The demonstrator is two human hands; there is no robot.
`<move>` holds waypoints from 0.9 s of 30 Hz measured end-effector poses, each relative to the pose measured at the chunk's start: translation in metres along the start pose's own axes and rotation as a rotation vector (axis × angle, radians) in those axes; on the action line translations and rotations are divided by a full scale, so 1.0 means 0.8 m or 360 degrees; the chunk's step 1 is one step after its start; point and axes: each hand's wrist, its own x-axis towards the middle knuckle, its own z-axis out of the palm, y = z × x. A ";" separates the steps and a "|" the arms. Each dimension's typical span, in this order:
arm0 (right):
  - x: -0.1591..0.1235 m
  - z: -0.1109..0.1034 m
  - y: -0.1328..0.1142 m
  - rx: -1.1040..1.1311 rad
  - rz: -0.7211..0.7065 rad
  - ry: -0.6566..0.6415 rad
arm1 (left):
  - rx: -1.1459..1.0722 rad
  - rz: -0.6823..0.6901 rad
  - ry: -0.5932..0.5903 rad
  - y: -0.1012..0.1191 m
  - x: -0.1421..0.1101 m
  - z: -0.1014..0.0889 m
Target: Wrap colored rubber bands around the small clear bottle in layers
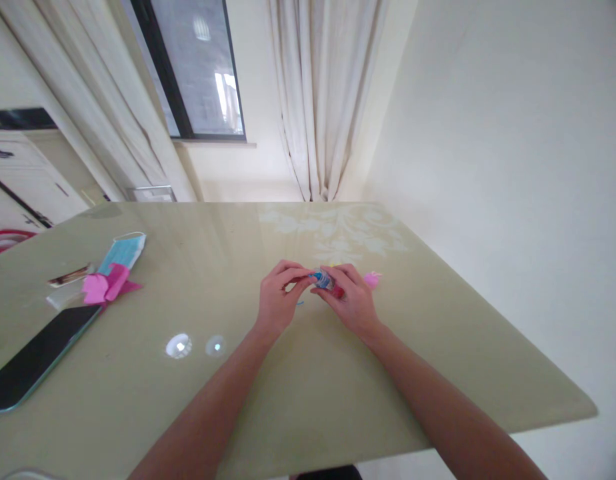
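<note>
Both my hands meet near the middle of a glossy pale-green table. My right hand is closed around a small blue, clear and red object, too small to name surely. My left hand pinches at the left end of that same object with thumb and fingertips. A small pink piece lies on the table just right of my right hand. A thin blue bit shows on the table under my left hand.
At the left of the table lie a blue face mask, pink paper scraps, a small brown wrapper and a dark tablet or phone. Curtains and a window stand behind; a white wall is at the right.
</note>
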 end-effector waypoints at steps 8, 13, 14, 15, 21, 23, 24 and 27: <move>-0.004 0.002 0.003 -0.0053 -0.0100 -0.0037 | -0.0067 0.0023 0.0059 0.004 -0.006 0.001; -0.005 0.001 -0.002 -0.0014 -0.0116 -0.0059 | 0.0131 0.0200 0.0095 0.010 -0.007 0.002; -0.005 0.001 -0.002 -0.0002 -0.0111 -0.0054 | 0.0187 0.0257 0.0096 0.011 -0.008 0.002; -0.004 0.001 -0.003 0.0008 -0.0107 -0.0049 | 0.0239 0.0313 0.0094 0.012 -0.008 0.002; -0.002 0.000 -0.005 0.0085 -0.0031 0.0004 | 0.0368 0.0474 0.0002 0.006 -0.011 0.003; -0.001 0.000 -0.004 0.0091 -0.0003 0.0023 | 0.0375 0.0490 -0.0033 0.002 -0.012 0.002; -0.001 0.000 -0.003 0.0091 0.0002 0.0029 | 0.0382 0.0494 -0.0057 -0.001 -0.012 0.001; -0.001 -0.001 -0.001 0.0099 -0.0009 0.0034 | 0.0424 0.0515 -0.0165 -0.005 -0.011 -0.002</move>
